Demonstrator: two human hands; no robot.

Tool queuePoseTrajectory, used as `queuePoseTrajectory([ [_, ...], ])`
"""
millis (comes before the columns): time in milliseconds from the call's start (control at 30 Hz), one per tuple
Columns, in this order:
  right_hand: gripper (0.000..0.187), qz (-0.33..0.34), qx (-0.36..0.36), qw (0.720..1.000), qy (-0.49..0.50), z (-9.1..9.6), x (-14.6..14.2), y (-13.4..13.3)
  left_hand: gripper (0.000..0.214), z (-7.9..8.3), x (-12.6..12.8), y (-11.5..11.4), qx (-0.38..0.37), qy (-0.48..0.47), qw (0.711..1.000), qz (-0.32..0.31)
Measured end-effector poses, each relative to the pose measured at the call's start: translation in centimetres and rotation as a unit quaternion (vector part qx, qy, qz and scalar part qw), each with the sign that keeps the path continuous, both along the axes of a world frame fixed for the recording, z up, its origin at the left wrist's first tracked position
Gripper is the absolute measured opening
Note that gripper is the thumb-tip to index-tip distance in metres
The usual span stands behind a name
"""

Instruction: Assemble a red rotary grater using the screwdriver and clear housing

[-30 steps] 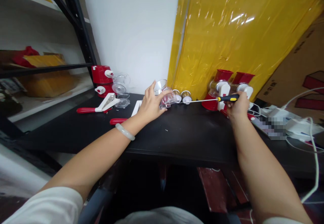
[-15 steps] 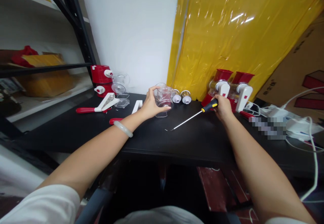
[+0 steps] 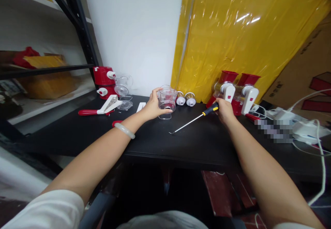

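My left hand [image 3: 154, 107] is wrapped round a clear plastic grater housing [image 3: 167, 98] that stands on the black table [image 3: 155, 142]. In my right hand [image 3: 224, 110] is a screwdriver [image 3: 191, 121] with a black and yellow handle, its shaft slanting down to the left. The tip is at a small screw [image 3: 170, 132] on the tabletop; whether they touch I cannot tell. Behind the housing lie two grater drums [image 3: 190, 99] with white ends. Partly hidden by my left arm is a white crank [image 3: 141, 107] with a red handle.
Two red and white rotary graters [image 3: 248, 92] stand at the back right, near white cables and adapters [image 3: 305, 130]. On the left are red grater bases [image 3: 104, 79], clear housings [image 3: 123, 89] and another crank [image 3: 110, 105]. A shelf rack [image 3: 80, 25] borders the table.
The screwdriver has moved left, bringing its tip to the small screw. My left hand has shifted slightly, and the clear housing has turned a little in it.
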State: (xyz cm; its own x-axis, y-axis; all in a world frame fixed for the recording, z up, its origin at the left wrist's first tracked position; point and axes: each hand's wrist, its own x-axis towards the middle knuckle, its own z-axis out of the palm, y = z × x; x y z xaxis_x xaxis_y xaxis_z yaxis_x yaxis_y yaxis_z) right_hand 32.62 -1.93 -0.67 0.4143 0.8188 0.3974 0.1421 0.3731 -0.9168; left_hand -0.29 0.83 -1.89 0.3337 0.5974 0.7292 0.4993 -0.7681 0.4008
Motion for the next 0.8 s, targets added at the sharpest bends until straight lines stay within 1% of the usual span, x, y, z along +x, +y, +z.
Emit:
queuePoseTrajectory([
  [100, 0.02, -0.004, -0.002, 1.0, -0.004, 0.0, -0.2, -0.2, 0.103, 0.4, 0.0, -0.5, -0.014, 0.008, 1.0, 0.001],
  [233, 0.02, -0.002, -0.01, 1.0, -0.004, 0.0, -0.4, -0.2, 0.102, 1.0, 0.3, -1.6, 0.019, 0.051, 0.997, 0.053],
  [333, 0.021, 0.004, -0.008, 1.0, 0.003, -0.1, -0.3, -0.2, 0.09, 1.9, 0.7, -2.9, 0.091, 0.042, 0.991, 0.084],
  [433, 0.022, 0.008, 0.0, 1.0, 0.011, 0.0, -0.3, -0.1, 0.064, 2.8, 0.9, -4.3, 0.173, 0.0, 0.981, 0.085],
  [500, 0.022, 0.003, 0.004, 1.0, 0.024, 0.1, -0.2, -0.1, 0.042, 3.3, 1.0, -5.1, 0.194, -0.011, 0.98, 0.042],
  [567, 0.022, -0.003, 0.011, 0.999, 0.045, 0.4, -0.1, -0.2, 0.022, 3.6, 1.0, -5.7, 0.176, 0.016, 0.984, -0.034],
  [600, 0.022, -0.005, 0.016, 0.998, 0.055, 0.5, 0.0, -0.2, 0.017, 3.7, 1.0, -5.9, 0.158, 0.037, 0.984, -0.073],
  [633, 0.022, -0.007, 0.021, 0.998, 0.065, 0.6, 0.1, -0.2, 0.016, 3.7, 1.1, -6.1, 0.138, 0.059, 0.983, -0.106],
  [700, 0.021, -0.012, 0.031, 0.995, 0.089, 0.9, 0.4, -0.2, 0.02, 3.6, 1.3, -6.3, 0.101, 0.092, 0.98, -0.143],
  [800, 0.02, -0.02, 0.043, 0.99, 0.134, 1.4, 1.0, -0.1, 0.03, 3.3, 1.6, -6.4, 0.042, 0.132, 0.979, -0.153],
])
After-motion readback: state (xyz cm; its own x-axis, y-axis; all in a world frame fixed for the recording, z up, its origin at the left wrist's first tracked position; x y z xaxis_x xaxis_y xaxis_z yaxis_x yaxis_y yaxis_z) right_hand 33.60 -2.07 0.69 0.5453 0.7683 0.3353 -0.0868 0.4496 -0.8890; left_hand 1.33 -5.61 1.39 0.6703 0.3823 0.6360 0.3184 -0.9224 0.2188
